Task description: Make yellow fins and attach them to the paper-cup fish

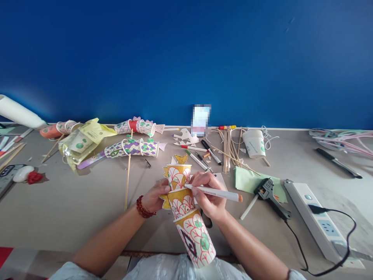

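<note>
A fish made of paper cups (194, 237) joined end to end reaches from my lap up over the table edge. Red scale lines, yellow bands and a dark eye are drawn on it, and a yellow tail tops the far end. My left hand (155, 198), a beaded bracelet at its wrist, is closed around the left side of the upper cups. In my right hand (212, 196) is a white marker (221, 193) with an orange end. Its tip points at the upper cup; contact is hard to tell.
Several finished cup fish (134, 147) on sticks lie at the left beside a yellow bag (87, 142). Markers (211, 151), wooden sticks (227, 151) and paper cups (254, 144) lie ahead. At right are a glue gun (269, 194) and a corded power strip (316, 221). A phone (200, 120) leans at the back.
</note>
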A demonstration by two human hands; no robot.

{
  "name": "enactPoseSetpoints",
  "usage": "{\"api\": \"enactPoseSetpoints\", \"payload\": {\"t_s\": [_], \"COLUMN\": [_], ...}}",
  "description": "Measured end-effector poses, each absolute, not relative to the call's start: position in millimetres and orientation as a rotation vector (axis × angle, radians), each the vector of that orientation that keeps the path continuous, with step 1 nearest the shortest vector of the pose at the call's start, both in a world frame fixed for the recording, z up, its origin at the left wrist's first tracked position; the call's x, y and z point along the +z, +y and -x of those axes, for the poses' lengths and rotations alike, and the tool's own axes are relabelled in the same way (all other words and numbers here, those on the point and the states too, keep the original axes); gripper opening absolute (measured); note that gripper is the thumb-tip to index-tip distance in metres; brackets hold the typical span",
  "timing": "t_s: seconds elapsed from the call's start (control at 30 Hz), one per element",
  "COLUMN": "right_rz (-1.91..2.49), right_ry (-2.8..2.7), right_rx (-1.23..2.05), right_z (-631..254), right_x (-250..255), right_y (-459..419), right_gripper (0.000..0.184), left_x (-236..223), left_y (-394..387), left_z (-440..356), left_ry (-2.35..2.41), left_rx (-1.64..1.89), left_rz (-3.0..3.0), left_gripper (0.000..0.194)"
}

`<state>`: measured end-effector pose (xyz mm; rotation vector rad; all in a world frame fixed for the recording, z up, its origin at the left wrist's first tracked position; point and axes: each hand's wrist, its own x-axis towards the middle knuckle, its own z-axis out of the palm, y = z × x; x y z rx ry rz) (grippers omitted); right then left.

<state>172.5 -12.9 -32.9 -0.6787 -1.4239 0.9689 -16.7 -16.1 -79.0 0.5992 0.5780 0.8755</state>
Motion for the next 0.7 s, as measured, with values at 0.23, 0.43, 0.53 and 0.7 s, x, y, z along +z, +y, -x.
{"api": "enactPoseSetpoints", "payload": {"t_s": [0.23, 0.43, 0.53, 0.7], "right_rz": [0.674, 0.745, 0.766, 0.737], "right_ry": [-1.383, -1.351, -1.341, -1.345], "right_rx": [0.972, 0.955, 0.947, 0.952], "right_z": [-172.2, -171.8, -172.2, -172.1], "right_x": [-31.6, -29.4, -28.7, -29.6], "right_y": [-12.3, -13.3, -13.8, -13.3], "right_gripper": [0.007, 0.008, 0.008, 0.009], "left_x": [-76.4, -77.9, -77.7, -77.6], "left_y": [-16.2, -16.1, -16.3, -16.3], "left_z": [16.3, 16.9, 17.4, 18.0], "left_ry": [0.585, 0.591, 0.594, 0.584], "left_rx": [0.862, 0.866, 0.864, 0.846], "left_rz": [-0.595, -0.608, -0.601, -0.593], "left_gripper": [0.051, 0.051, 0.054, 0.057]}}
